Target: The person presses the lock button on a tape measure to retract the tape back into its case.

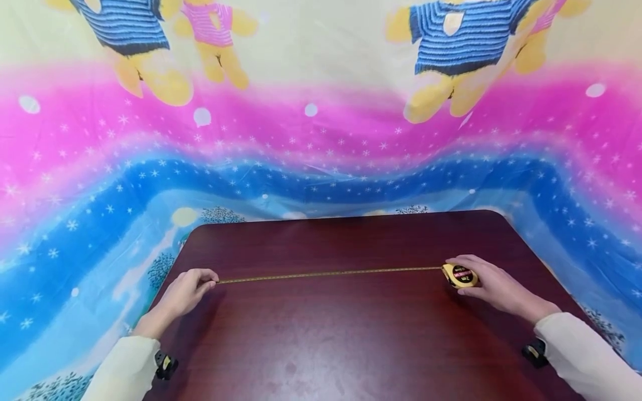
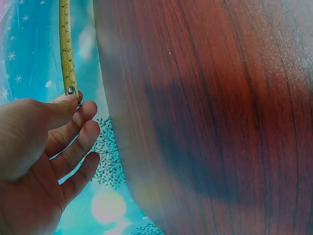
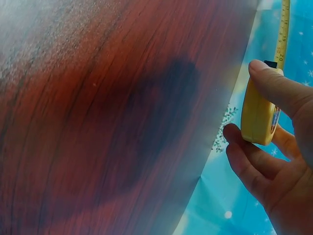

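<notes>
A yellow tape measure (image 1: 460, 276) with a black and red label is held in my right hand (image 1: 494, 287), thumb on one side and fingers on the other. Its yellow blade (image 1: 326, 273) runs out to the left in a nearly straight line above the table. At the far end, my left hand (image 1: 183, 294) pinches the blade's metal tip between thumb and forefinger. In the left wrist view a rivet (image 2: 71, 90) shows just above the thumb, and the other fingers are loosely bent. The right wrist view shows the case (image 3: 259, 108) edge-on, with the thumb near the blade's mouth.
Below the hands is a dark red-brown wood table (image 1: 341, 334) with rounded far corners. A colourful cloth (image 1: 321, 128) with bears and snowflakes hangs behind it and along both sides. Each wrist carries a small black camera (image 1: 165, 365) at the sleeve cuff.
</notes>
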`<state>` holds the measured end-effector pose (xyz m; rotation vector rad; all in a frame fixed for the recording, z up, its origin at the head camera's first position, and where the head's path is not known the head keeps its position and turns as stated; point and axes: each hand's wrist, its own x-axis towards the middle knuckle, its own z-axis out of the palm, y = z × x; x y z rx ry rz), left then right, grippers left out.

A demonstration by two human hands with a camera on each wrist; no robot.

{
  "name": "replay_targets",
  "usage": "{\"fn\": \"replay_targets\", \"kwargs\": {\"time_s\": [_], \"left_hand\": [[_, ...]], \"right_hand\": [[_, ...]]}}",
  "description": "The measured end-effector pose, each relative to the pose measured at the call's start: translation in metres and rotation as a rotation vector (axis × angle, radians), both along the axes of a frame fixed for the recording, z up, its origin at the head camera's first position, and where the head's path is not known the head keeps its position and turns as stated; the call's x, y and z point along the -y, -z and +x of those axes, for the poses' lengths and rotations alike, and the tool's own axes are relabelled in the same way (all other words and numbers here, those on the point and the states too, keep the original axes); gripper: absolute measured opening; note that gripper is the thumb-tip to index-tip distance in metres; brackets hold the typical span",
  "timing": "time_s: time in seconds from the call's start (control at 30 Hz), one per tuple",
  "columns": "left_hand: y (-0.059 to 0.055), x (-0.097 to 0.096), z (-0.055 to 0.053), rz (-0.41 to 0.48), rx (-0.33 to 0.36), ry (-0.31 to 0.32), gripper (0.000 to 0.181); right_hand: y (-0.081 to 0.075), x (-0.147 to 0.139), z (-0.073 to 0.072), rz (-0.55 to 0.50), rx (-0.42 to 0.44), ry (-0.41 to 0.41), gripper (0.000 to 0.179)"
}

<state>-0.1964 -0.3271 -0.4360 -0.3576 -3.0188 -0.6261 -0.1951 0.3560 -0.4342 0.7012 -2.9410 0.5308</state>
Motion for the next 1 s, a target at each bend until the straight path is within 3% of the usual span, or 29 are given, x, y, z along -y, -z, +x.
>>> {"fn": "replay_targets", "kwargs": {"time_s": [0.33,1.0], "left_hand": [[0.005,0.001,0.000,0.001,0.003,0.016,0.013],[0.013,0.000,-0.004,0.000,-0.026,0.008,0.012]], "right_hand": [[0.004,0.007,-0.001,-0.027,0.067,0.010,0.069],[0.006,0.010,-0.003,-0.036,0.075,0.016,0.068]]}}
